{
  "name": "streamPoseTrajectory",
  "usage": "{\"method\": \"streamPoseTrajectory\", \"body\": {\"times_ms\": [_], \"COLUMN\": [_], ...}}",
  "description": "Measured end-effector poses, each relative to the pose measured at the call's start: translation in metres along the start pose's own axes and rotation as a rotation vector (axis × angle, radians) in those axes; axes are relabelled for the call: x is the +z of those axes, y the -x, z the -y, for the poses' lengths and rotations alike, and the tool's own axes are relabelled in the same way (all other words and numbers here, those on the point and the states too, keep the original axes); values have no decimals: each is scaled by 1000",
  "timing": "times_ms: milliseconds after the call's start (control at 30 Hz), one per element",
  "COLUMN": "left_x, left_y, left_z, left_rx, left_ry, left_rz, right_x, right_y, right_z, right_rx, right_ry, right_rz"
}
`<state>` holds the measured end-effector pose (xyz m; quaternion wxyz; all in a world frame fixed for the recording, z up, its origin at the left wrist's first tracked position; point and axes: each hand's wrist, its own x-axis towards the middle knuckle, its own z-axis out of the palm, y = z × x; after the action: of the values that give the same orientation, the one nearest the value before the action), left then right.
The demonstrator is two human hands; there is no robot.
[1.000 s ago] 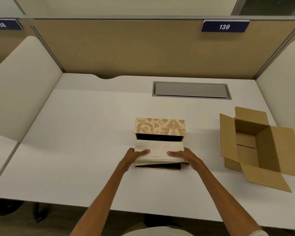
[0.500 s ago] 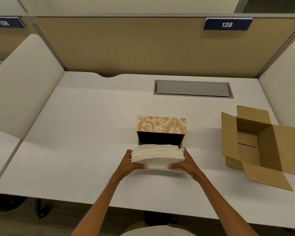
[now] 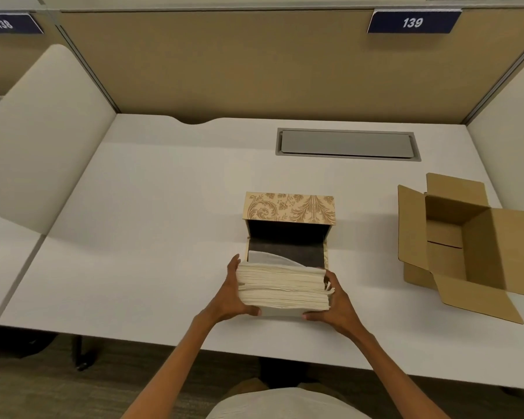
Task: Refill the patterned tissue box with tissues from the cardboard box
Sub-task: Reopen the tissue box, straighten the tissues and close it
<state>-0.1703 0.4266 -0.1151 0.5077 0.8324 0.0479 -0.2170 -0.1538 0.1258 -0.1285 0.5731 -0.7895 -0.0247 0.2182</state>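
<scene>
Both hands clamp a thick tissue stack (image 3: 283, 287) from its ends: left hand (image 3: 232, 293) on one side, right hand (image 3: 335, 303) on the other. It sits at the near edge of the patterned box (image 3: 289, 207), whose dark inside lies open. To the right, well apart, the cardboard box (image 3: 466, 246) stands with flaps spread on the desk (image 3: 152, 225). Signs read 138 (image 3: 3, 24) and 139 (image 3: 412, 22).
</scene>
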Motion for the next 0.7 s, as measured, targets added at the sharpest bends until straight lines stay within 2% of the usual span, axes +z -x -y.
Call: {"method": "streamPoseTrajectory", "body": {"times_ms": [133,300,600,667,700], "left_x": [9,14,7,2,-1], "left_y": [3,14,13,12,11], "left_z": [-1,10,-5,-7,-10], "left_rx": [26,86,108,150,181], "left_ry": [91,42,-2,-81,-194], "left_rz": [-61,-94,-65,-49,-48], "right_x": [16,28,26,27,27], "right_y": [1,5,8,9,10], "right_z": [0,-4,-4,-1,1], "right_rx": [-4,-19,-61,-83,-91], "right_ry": [-43,-60,58,95,110], "right_rz": [-57,-129,-100,-105,-105]}}
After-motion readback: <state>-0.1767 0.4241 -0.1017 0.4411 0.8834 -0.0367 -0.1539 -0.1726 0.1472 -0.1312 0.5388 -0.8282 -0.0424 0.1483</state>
